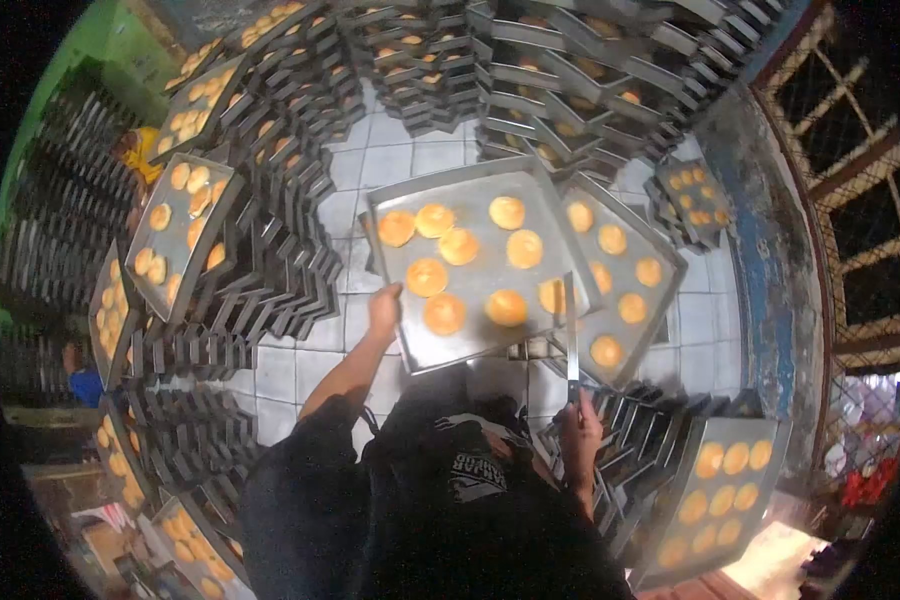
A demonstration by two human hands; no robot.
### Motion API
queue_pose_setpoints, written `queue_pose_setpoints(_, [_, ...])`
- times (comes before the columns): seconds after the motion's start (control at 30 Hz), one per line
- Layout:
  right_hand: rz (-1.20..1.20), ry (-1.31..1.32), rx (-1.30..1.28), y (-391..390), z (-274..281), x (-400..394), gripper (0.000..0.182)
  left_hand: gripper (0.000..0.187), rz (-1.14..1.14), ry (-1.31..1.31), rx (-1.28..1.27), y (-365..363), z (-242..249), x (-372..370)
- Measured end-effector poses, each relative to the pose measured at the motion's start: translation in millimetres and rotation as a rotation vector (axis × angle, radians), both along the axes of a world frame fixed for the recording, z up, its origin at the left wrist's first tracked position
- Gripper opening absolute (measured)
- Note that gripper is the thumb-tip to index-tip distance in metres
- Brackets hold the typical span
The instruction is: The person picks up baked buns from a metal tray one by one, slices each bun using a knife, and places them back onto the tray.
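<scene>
In front of me is a metal baking tray (470, 345) with several round golden buns (459, 246) scattered on it. My left hand (385, 308) grips the tray's left edge, fingers closed on the rim. In my right hand (580, 425) is a long-bladed knife (572, 345), its dark handle wrapped by my fingers. The blade points away from me, over the tray's right side, and its tip partly covers one bun (552, 295). Under and to the right of this tray, a second tray (660, 300) with buns sits at an angle.
Crosswise stacks of trays (280, 250) stand left and at the back. A tray of buns (735, 500) tops a stack at lower right; a small one (692, 195) lies by the right wall. White tiles (370, 165) floor the aisle. A person's yellow sleeve (142, 150) shows far left.
</scene>
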State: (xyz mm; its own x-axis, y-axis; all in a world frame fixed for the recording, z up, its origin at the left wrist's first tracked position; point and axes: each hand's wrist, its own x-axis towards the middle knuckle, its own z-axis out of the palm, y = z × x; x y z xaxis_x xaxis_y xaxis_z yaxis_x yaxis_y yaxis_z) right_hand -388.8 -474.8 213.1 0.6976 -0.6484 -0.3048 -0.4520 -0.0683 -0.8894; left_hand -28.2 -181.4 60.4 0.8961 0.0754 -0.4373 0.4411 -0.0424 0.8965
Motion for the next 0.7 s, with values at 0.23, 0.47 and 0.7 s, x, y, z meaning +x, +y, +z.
queue_pose_setpoints(0.23, [0.318, 0.025, -0.197, 10.4, -4.1, 125.6, 0.046, 0.029, 0.314, 0.210, -0.064, 92.4, -23.5, 56.6])
queue_pose_setpoints(0.47, [0.326, 0.250, 0.198, 34.7, -8.2, 259.9, 0.047, 0.026, 0.610, 0.222, -0.270, 72.6, -175.6, 145.8])
queue_pose_setpoints(0.7, [0.601, 0.974, 0.168, 39.5, -76.0, 299.4, 0.040, 0.020, 0.586, 0.229, -0.226, 48.2, -365.6, 196.8])
